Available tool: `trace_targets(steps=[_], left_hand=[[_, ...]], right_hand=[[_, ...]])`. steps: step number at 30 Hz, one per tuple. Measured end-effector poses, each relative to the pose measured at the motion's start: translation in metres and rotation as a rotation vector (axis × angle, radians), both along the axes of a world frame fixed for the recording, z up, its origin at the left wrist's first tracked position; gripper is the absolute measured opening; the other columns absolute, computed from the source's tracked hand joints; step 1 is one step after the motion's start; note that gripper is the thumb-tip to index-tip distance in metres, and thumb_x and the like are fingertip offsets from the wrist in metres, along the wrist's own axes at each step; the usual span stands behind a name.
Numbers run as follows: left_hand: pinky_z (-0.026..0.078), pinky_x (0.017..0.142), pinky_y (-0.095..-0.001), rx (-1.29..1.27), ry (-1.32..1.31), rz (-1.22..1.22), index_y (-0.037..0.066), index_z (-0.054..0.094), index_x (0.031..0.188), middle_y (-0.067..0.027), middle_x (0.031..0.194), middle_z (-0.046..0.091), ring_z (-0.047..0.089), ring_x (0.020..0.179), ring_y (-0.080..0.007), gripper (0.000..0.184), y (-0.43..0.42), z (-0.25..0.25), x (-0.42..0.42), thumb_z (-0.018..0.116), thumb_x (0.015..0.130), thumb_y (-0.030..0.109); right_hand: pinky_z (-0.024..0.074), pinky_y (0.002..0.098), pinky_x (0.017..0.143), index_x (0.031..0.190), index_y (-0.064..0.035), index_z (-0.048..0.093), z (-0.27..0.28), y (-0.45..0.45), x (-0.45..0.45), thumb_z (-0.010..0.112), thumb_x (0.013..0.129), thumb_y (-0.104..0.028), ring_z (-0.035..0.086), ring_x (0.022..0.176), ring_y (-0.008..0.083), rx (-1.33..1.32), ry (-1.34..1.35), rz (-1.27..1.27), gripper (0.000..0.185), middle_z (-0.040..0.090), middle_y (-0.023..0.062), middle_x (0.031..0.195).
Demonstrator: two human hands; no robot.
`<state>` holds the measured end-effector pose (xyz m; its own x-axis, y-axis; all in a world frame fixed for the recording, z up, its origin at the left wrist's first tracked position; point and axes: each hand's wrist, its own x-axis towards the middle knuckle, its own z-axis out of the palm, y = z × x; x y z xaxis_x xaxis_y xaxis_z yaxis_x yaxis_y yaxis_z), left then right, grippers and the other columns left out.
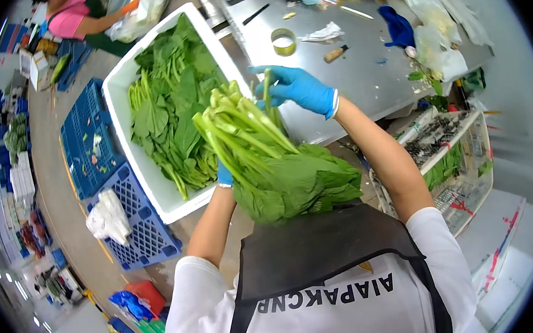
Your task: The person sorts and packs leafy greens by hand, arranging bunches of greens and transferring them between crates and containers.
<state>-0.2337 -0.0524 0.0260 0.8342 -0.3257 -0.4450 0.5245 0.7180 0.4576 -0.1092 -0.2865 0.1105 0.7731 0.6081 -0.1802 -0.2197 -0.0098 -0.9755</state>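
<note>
A large bunch of leafy greens is held up before my chest, pale cut stems pointing away and broad leaves towards me. My left hand, in a blue glove, supports it from the left; its fingers are mostly hidden behind the stems. Beyond the stem ends, my blue-gloved right hand has its fingers closed around a single green stalk, beside the bunch. Under and left of the bunch stands a white foam box with more leafy greens inside.
A metal table carries a tape roll, a wooden-handled tool and a blue cloth. Blue crates and a blue pallet lie left. A wire-sided rack stands right. Another person works at upper left.
</note>
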Motion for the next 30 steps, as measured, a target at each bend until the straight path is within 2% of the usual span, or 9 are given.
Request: trace_targets(steps=[3,7,10,15,19,23,26,28,30], left_hand=[[0.053,0.098,-0.0375,-0.192,-0.012,0.017,0.011,0.041,0.145,-0.0107,0.132,0.055,0.057,0.118,-0.0224,0.05,0.004,0.02,0.009,0.042,0.104,0.041],[0.051,0.101,-0.0379,-0.367,-0.024,0.016,0.011,0.039,0.146,-0.0106,0.136,0.052,0.054,0.121,-0.023,0.052,-0.003,0.022,0.023,0.04,0.105,0.041],[0.049,0.103,-0.0383,-0.478,-0.016,0.0,0.012,0.037,0.148,-0.0105,0.139,0.049,0.052,0.124,-0.0234,0.052,-0.011,0.011,0.033,0.039,0.105,0.042],[0.046,0.106,-0.0388,-0.607,-0.019,-0.017,0.012,0.034,0.149,-0.0103,0.143,0.045,0.049,0.128,-0.0241,0.054,-0.017,0.0,0.042,0.036,0.105,0.043],[0.044,0.109,-0.0392,-0.67,-0.03,-0.029,0.013,0.031,0.151,-0.0102,0.147,0.042,0.046,0.131,-0.0247,0.055,-0.015,-0.003,0.042,0.034,0.105,0.044],[0.042,0.112,-0.0396,-0.721,-0.056,-0.051,0.014,0.029,0.153,-0.0101,0.151,0.038,0.043,0.135,-0.0252,0.056,-0.001,-0.004,0.037,0.033,0.106,0.045],[0.036,0.117,-0.0401,-0.404,-0.513,-0.07,0.014,0.025,0.154,-0.0093,0.158,0.027,0.034,0.142,-0.0252,0.054,0.041,0.006,0.016,0.035,0.106,0.038],[0.05,0.106,-0.0409,-0.553,-0.157,0.13,0.013,0.037,0.148,-0.0111,0.143,0.049,0.051,0.129,-0.0251,0.055,0.069,0.015,-0.008,0.055,0.1,0.034],[0.055,0.099,-0.0411,-0.242,-0.13,0.352,0.012,0.046,0.143,-0.0112,0.135,0.056,0.06,0.117,-0.0258,0.056,0.093,0.031,-0.023,0.055,0.098,0.044]], right_hand=[[0.0533,0.0273,0.086,0.148,-0.0153,0.044,0.013,0.017,0.008,0.051,0.098,-0.007,0.067,0.095,0.0149,-0.258,-0.206,-0.019,0.051,0.068,0.0078,0.109],[0.0541,0.0422,0.077,0.15,-0.022,0.035,0.035,0.01,0.008,0.05,0.087,0.002,0.065,0.083,0.035,-0.889,-0.935,0.305,0.069,0.064,0.0173,0.092],[0.0536,0.0427,0.071,0.149,-0.0192,0.038,0.055,0.015,0.0,0.055,0.085,0.003,0.066,0.08,0.0359,-1.004,-0.948,0.497,0.069,0.064,0.0174,0.092],[0.0528,0.0366,0.07,0.137,-0.0086,0.052,0.055,0.021,0.003,0.056,0.092,-0.005,0.066,0.076,0.0263,-0.642,-0.61,0.125,0.045,0.065,0.0174,0.098],[0.0517,0.035,0.069,0.133,-0.0122,0.055,0.049,0.039,0.007,0.06,0.084,0.0,0.063,0.073,0.0241,-0.633,-0.893,0.093,0.052,0.064,0.0123,0.09],[0.0508,0.0392,0.066,0.124,-0.0148,0.061,0.077,0.04,0.026,0.059,0.08,0.004,0.062,0.073,0.0305,-0.93,-1.288,0.104,0.048,0.063,0.0107,0.087],[0.0534,0.0425,0.073,0.119,-0.0139,0.065,0.06,-0.03,0.027,0.059,0.086,-0.005,0.067,0.085,0.0346,-1.169,-0.981,0.243,0.034,0.069,0.0137,0.1],[0.0539,0.0452,0.077,0.127,-0.0127,0.061,0.038,-0.077,0.006,0.066,0.086,-0.016,0.067,0.087,0.0379,-1.462,-0.773,0.675,0.041,0.07,0.0165,0.102],[0.0539,0.0438,0.08,0.133,-0.0119,0.056,0.05,-0.082,-0.028,0.071,0.084,-0.021,0.068,0.089,0.0367,-1.397,-0.809,0.597,0.053,0.07,0.0183,0.1]])
